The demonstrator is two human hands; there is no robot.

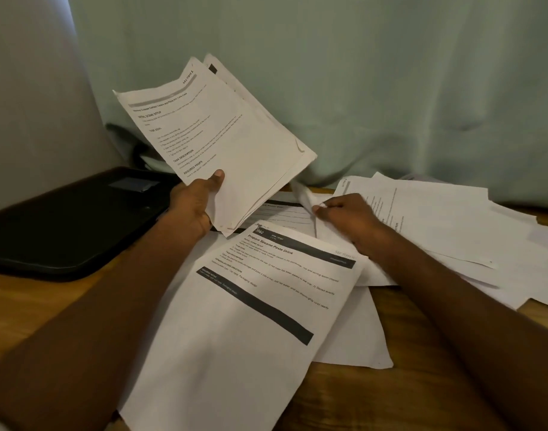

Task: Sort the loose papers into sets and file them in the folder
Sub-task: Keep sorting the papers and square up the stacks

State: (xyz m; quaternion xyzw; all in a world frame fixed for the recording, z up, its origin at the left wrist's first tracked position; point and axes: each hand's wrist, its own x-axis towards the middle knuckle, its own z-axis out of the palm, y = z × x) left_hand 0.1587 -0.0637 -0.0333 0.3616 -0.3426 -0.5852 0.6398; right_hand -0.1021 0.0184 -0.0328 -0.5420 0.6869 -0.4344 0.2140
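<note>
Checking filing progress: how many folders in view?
1. The black folder lies closed on the wooden table, left of the left hand holding a stack of papers. Loose sheets could hide another.

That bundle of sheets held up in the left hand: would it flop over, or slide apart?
The bundle of sheets probably stays fairly stiff: stacked, it stands up from the left hand without drooping. It may fan apart, since edges are already staggered at the top and lower right. Likely light, as one thumb-and-finger grip at a corner carries it.

Matt white paper sheets (235, 321), smooth black plastic folder (64, 228), wood-grain table (422, 384), cloth curtain (359, 88)
</note>
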